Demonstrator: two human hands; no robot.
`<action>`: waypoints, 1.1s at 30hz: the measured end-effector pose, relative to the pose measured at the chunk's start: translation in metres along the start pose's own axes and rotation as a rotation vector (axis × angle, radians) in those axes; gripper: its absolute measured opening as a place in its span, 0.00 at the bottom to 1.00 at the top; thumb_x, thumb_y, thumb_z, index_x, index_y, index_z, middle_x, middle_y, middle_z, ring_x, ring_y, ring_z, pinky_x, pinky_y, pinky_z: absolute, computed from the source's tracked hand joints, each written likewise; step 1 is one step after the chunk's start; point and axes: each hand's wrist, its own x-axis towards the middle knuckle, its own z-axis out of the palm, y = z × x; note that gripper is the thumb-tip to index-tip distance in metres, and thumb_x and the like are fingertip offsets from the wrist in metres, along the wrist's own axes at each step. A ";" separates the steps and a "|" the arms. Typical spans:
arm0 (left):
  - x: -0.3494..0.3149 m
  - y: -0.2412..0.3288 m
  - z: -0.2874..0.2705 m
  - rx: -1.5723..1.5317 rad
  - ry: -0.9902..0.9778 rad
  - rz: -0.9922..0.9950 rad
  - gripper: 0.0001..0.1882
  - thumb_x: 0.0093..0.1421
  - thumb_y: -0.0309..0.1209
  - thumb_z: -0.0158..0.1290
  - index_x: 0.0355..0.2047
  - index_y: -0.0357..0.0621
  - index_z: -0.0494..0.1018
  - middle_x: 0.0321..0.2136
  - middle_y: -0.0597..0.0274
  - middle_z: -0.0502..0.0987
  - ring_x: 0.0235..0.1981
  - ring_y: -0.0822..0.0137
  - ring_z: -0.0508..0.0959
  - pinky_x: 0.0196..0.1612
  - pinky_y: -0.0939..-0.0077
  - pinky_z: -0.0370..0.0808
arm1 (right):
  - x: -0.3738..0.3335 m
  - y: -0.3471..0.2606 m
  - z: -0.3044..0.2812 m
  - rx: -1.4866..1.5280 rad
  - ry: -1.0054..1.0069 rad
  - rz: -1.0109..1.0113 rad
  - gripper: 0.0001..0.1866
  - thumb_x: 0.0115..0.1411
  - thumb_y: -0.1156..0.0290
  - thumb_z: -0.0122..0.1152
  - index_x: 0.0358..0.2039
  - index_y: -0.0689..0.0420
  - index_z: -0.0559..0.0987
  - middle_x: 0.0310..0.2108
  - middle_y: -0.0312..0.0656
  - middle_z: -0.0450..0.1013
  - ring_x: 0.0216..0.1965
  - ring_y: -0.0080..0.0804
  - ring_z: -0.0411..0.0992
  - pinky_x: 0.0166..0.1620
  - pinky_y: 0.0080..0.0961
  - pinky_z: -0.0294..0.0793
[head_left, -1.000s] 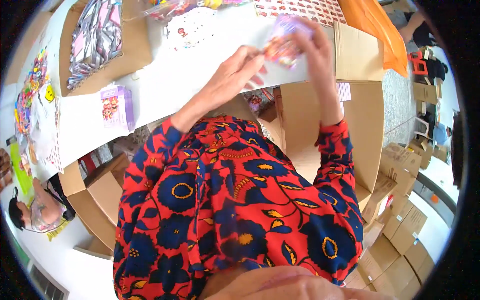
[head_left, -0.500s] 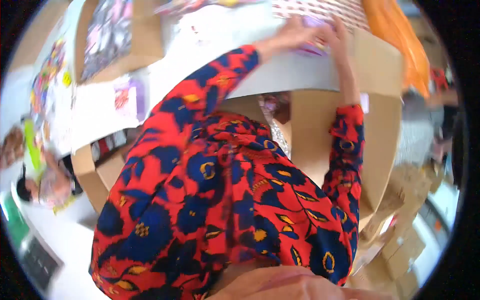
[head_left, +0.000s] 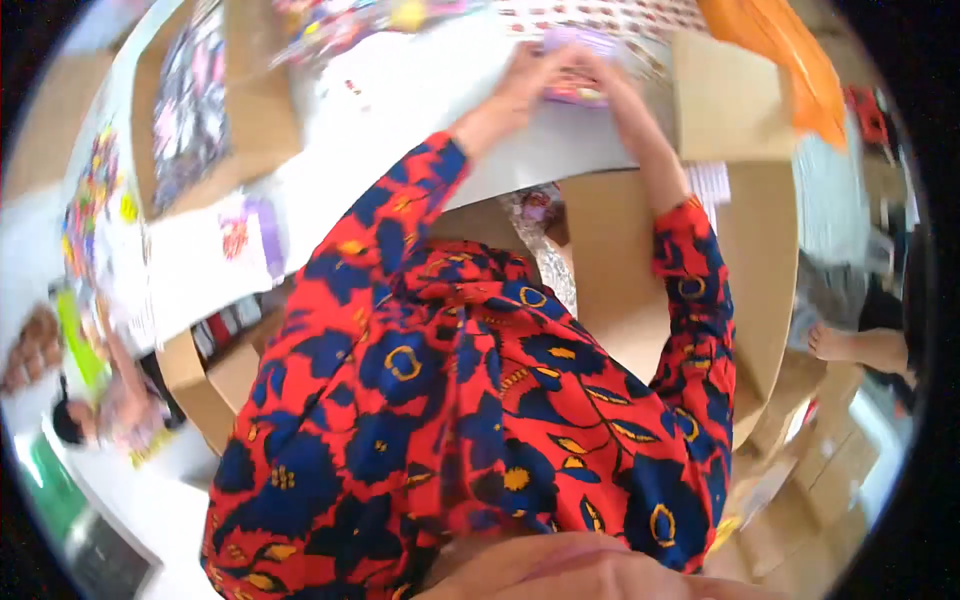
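At the far side of the white table, a small purple packet (head_left: 579, 94) with reddish and yellowish contents is between my two hands. My left hand (head_left: 528, 82) grips it from the left, its fingers reaching over the front. From the right, my right hand (head_left: 610, 82) closes on its upper part, the fingertips meeting near the middle. Some finger detail is blurred. Another flat packet with a purple edge (head_left: 268, 238) lies to the left on the table.
An open cardboard box (head_left: 262, 120) of shiny dark packets stands at the left. Colourful wrapped items (head_left: 370, 28) lie at the back. Right of my hands are a cardboard box (head_left: 735, 110) and an orange bag (head_left: 790, 62). Another person (head_left: 120, 415) is at far left, and a person's hand (head_left: 830, 343) at right.
The packet and both hands have shifted left and slightly up in the view, as has much of the table scene. My fingers have come together over the packet.
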 end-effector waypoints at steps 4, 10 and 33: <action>-0.009 -0.016 -0.059 -0.071 0.257 0.128 0.27 0.62 0.53 0.42 0.52 0.47 0.63 0.41 0.57 0.74 0.40 0.61 0.77 0.46 0.62 0.75 | 0.000 -0.014 0.048 0.053 -0.092 -0.052 0.35 0.55 0.53 0.60 0.55 0.63 0.62 0.47 0.44 0.70 0.45 0.27 0.70 0.49 0.24 0.70; -0.071 0.038 0.013 -0.099 0.132 -0.008 0.29 0.63 0.52 0.39 0.55 0.42 0.59 0.46 0.56 0.71 0.44 0.64 0.74 0.47 0.65 0.73 | -0.036 -0.014 0.049 -0.140 0.012 -0.267 0.53 0.46 0.50 0.66 0.61 0.69 0.51 0.56 0.53 0.60 0.56 0.40 0.60 0.59 0.30 0.58; -0.139 0.051 0.048 0.484 -0.093 -0.051 0.32 0.59 0.23 0.48 0.62 0.40 0.49 0.59 0.50 0.57 0.56 0.57 0.64 0.56 0.67 0.62 | -0.170 0.120 -0.129 -1.247 0.521 -0.080 0.45 0.42 0.51 0.63 0.60 0.51 0.57 0.50 0.54 0.62 0.51 0.51 0.61 0.52 0.44 0.60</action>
